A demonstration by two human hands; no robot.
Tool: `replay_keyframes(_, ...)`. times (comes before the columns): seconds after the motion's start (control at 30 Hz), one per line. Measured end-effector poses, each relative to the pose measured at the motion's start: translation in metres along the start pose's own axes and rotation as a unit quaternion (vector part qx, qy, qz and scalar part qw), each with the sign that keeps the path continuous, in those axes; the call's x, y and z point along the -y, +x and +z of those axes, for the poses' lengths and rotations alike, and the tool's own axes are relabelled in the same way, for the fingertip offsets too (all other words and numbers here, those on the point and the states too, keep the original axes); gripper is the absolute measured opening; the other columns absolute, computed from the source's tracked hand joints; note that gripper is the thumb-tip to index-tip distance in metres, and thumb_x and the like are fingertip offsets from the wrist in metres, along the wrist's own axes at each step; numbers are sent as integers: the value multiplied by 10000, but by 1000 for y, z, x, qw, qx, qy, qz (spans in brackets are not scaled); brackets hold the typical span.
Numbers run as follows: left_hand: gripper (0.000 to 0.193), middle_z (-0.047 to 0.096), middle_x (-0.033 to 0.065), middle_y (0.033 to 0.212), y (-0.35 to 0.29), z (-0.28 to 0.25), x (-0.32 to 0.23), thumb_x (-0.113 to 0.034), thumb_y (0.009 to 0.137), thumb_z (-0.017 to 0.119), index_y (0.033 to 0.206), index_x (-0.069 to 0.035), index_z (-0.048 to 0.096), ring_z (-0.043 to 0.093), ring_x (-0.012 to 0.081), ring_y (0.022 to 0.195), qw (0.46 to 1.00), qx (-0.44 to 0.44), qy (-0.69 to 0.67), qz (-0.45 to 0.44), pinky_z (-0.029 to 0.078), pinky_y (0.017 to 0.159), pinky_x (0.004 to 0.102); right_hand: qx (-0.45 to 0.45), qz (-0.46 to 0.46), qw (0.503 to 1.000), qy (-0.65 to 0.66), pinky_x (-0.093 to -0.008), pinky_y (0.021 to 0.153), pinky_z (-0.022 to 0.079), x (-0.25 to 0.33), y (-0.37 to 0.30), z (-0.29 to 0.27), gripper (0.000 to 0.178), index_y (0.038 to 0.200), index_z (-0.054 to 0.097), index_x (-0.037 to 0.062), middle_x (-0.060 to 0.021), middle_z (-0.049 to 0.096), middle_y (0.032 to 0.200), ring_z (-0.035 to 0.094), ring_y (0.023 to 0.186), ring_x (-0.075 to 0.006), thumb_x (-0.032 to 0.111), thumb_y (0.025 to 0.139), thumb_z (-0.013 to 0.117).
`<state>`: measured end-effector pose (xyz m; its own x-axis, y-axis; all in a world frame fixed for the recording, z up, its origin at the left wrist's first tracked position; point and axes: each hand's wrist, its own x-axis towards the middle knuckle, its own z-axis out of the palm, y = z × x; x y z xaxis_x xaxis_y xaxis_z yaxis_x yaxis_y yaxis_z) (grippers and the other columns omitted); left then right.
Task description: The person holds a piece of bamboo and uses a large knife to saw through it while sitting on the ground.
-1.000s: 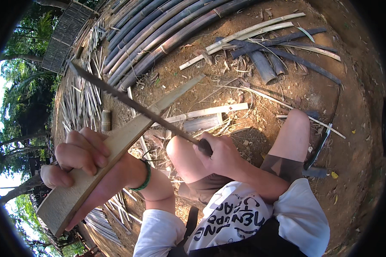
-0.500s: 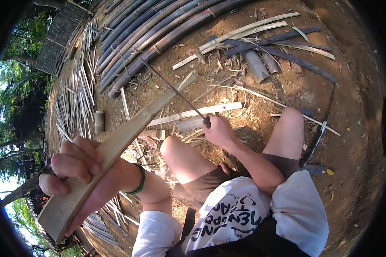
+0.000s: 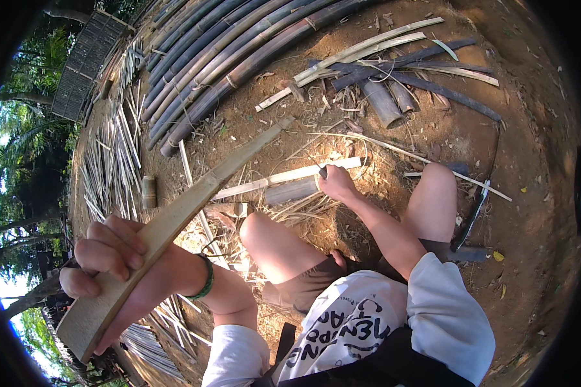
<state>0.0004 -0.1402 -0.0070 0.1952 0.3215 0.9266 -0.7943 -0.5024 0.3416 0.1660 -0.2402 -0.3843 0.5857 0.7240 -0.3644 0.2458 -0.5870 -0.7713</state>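
Note:
My left hand (image 3: 158, 274) grips the wide near end of a split bamboo slat (image 3: 190, 200), fingers wrapped over its edge. The slat is pale, tilted up and away to the right, with a node partway along and a narrower far end. My right hand (image 3: 337, 183) is closed round the dark handle of a knife (image 3: 323, 173), apart from the slat. The blade can hardly be made out now. Beneath that hand lie a pale bamboo strip (image 3: 290, 175) and a short grey bamboo piece (image 3: 292, 191) on the ground.
Long dark bamboo poles (image 3: 252, 61) lie side by side at the back. Many thin strips (image 3: 113, 155) are spread at the left. Crossed bamboo pieces (image 3: 403, 64) lie at the back right. Another long blade (image 3: 474, 216) rests beside my right knee (image 3: 432, 193).
My right hand has moved slightly away to the right, and the knife blade, seen crossing the slat before, no longer shows clearly. My left hand and the slat have barely shifted.

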Motion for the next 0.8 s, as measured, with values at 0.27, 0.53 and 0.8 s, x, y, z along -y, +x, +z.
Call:
replay_keyframes(0.27, 633, 399, 62, 606, 9, 0, 9, -688, 924, 358, 757, -83, 443, 380, 142, 492, 930, -210, 287, 91, 308, 411, 233, -6, -229, 955, 189, -450, 576, 500, 147, -139, -52, 218, 932, 586, -12, -183, 627, 662, 650, 631, -380, 181, 854, 652)
replay_keyframes(0.53, 567, 473, 89, 710, 9, 11, 25, -510, 1019, 348, 743, -28, 461, 471, 131, 508, 838, -263, 456, 144, 438, 414, 194, -69, -233, 960, 143, -460, 545, 485, 155, -144, -49, 218, 901, 593, -21, -204, 602, 623, 638, 604, -398, 172, 838, 671)
replay_keyframes(0.8, 642, 454, 78, 643, 7, 2, 14, -631, 959, 381, 737, -35, 470, 428, 146, 502, 871, -234, 409, 138, 342, 407, 217, -12, -284, 936, 209, -412, 512, 442, 156, -153, -66, 197, 792, 543, 10, -160, 559, 582, 604, 549, -365, 164, 853, 649)
